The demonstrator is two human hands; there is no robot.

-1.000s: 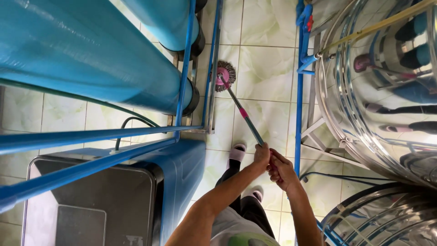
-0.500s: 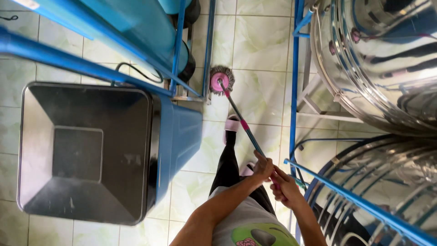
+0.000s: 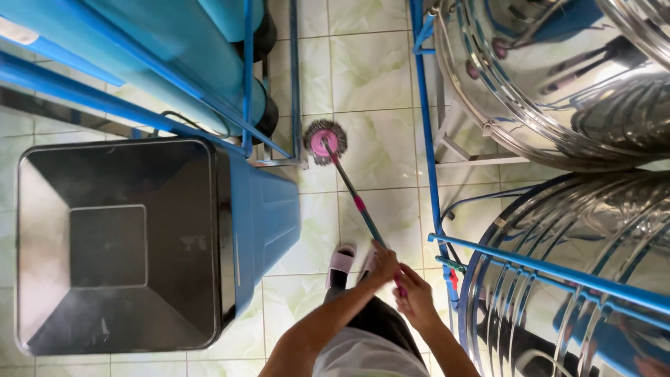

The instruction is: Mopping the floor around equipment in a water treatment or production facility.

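Observation:
Both my hands grip the handle of a mop (image 3: pixel 352 197). My left hand (image 3: pixel 383 264) is higher on the thin grey and pink pole, and my right hand (image 3: pixel 416 294) holds it just behind. The round mop head (image 3: pixel 325 142), pink in the middle with grey strands around it, rests on the pale tiled floor (image 3: pixel 370 70) beside the foot of a blue metal frame (image 3: pixel 293 91). My foot in a pink and white sandal (image 3: pixel 341 262) stands on the tiles below the pole.
A large blue bin with a dark inside (image 3: pixel 132 241) stands at the left. Blue cylinders (image 3: pixel 174 49) lie in the blue frame above it. Shiny steel tanks (image 3: pixel 558 77) in blue frames fill the right, leaving a narrow tiled aisle.
The view has shifted so the bin and the lower steel tank show more. The mop head has stayed near the frame's foot, and my hands keep their hold on the pole.

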